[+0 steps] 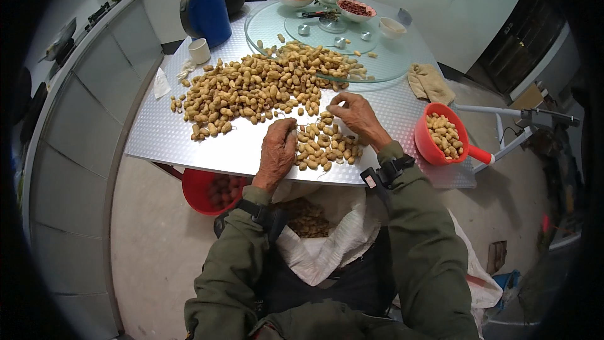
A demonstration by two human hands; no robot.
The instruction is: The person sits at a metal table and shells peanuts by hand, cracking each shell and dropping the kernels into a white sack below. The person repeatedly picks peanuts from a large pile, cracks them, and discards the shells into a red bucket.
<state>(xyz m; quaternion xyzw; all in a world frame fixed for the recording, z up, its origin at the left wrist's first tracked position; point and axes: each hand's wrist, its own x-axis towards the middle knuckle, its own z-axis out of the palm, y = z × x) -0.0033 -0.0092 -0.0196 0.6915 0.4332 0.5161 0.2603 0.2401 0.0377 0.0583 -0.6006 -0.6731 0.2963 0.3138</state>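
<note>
A large heap of unshelled peanuts (245, 85) covers the middle of the metal-topped table (160, 137). Nearer the front edge lies a smaller, looser group of peanuts (325, 146), between my two hands. My left hand (278, 148) rests on its side at the left of this group, fingers curled; whether a peanut is inside cannot be seen. Above the group's upper right is my right hand (354, 115), thumb and forefinger bent together near the heap, with the fingertips too small to read. A red plastic dipper (420, 139) with peanuts in it stands at the right.
A glass turntable (401, 63) bears several bowls of food. A blue jug (210, 19) and a white cup (199, 51) stand back left, a folded tan cloth (429, 82) at right. Below the front edge are an open white woven sack (321, 259) and a red bucket (191, 193).
</note>
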